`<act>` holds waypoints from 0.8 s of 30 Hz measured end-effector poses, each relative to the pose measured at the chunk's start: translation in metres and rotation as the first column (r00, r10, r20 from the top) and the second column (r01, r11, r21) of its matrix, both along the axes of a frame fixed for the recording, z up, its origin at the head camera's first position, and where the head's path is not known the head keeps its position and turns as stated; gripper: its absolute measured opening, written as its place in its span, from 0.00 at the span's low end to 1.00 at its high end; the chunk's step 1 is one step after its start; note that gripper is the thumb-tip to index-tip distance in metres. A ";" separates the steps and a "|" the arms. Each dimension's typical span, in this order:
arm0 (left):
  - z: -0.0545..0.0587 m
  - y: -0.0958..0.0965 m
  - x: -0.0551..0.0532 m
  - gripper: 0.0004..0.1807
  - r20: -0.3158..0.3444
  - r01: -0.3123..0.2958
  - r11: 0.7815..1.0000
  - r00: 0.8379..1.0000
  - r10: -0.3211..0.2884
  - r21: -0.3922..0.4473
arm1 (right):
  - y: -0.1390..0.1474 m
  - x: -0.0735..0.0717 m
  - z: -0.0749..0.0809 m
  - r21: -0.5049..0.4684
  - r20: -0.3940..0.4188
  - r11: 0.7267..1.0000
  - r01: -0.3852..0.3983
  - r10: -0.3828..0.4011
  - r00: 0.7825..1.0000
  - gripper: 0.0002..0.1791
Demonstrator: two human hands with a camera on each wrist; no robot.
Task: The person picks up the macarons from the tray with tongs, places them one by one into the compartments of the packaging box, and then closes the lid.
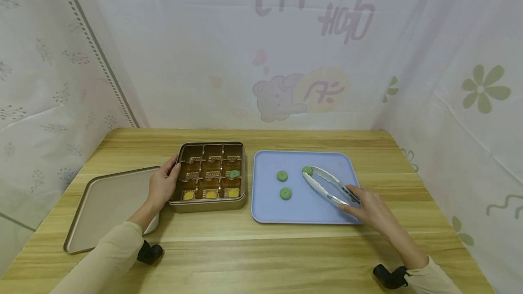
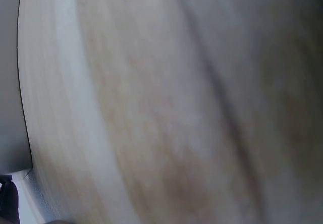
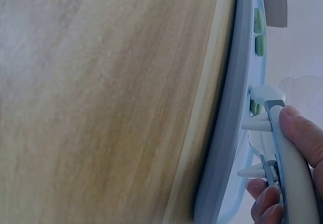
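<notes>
My left hand holds the left side of a brown-gold square box, thumb at its rim. Inside, a divided insert has three yellow pastries in the front row and one green pastry in the middle row's right compartment. With my right hand I grip metal tongs with pale tips, thumb on one arm and fingers on the other. Their tips stand around a green round pastry on the blue tray. Two more green pastries lie left of it. The left wrist view shows mostly blurred wood.
A flat beige-gold lid lies on the wooden table left of the box, partly behind my left arm. A small white rounded thing shows beside that wrist. A printed curtain hangs behind the table and along both sides.
</notes>
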State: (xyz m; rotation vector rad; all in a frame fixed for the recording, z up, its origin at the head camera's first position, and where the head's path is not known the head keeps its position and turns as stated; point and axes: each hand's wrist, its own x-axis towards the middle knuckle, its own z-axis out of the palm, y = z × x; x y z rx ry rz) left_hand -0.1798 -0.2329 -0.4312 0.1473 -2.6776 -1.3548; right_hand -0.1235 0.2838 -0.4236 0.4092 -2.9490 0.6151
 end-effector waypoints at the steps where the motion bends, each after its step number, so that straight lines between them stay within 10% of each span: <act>1: 0.000 0.000 0.000 0.27 0.003 0.002 1.000 1.000 -0.002 0.001 | 0.000 0.000 0.000 0.001 -0.002 1.000 0.000 0.000 1.000 0.33; 24: -0.002 -0.001 0.000 0.27 -0.011 0.008 1.000 1.000 -0.008 0.012 | -0.011 -0.001 0.006 -0.026 -0.034 1.000 -0.015 0.014 0.999 0.31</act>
